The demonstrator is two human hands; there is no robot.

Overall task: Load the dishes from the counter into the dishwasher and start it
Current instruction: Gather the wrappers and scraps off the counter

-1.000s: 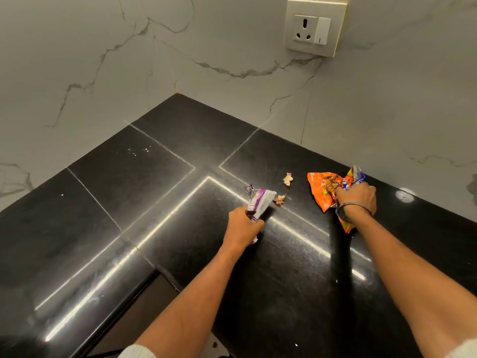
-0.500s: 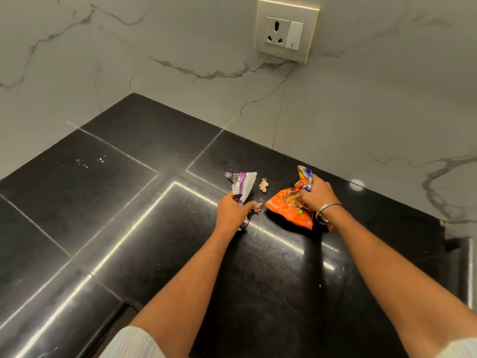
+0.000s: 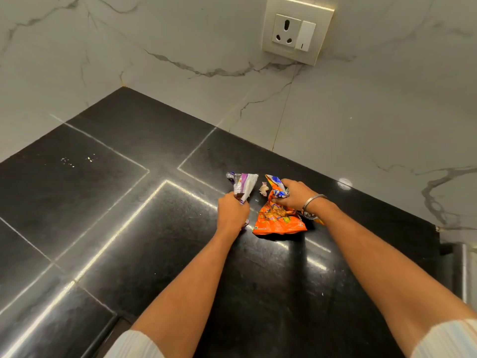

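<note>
Sleeves (image 3: pixel 134 344) are showing at the bottom edge. Left hand (image 3: pixel 232 213) is gripping a purple wrapper (image 3: pixel 244 183); right hand (image 3: pixel 294 193) is clutching an orange packet (image 3: pixel 277 220) lying on the black counter (image 3: pixel 103 202). Between them, a small scrap (image 3: pixel 263 188) is resting on the counter. No dishes are showing. Beyond, a socket (image 3: pixel 294 32) is sitting in the marble wall (image 3: pixel 374 112).

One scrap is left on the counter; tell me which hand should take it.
Right, probably. The right hand gripping the orange wrapper sits closest to the small scrap; the left hand holds the purple wrapper farther off.
</note>
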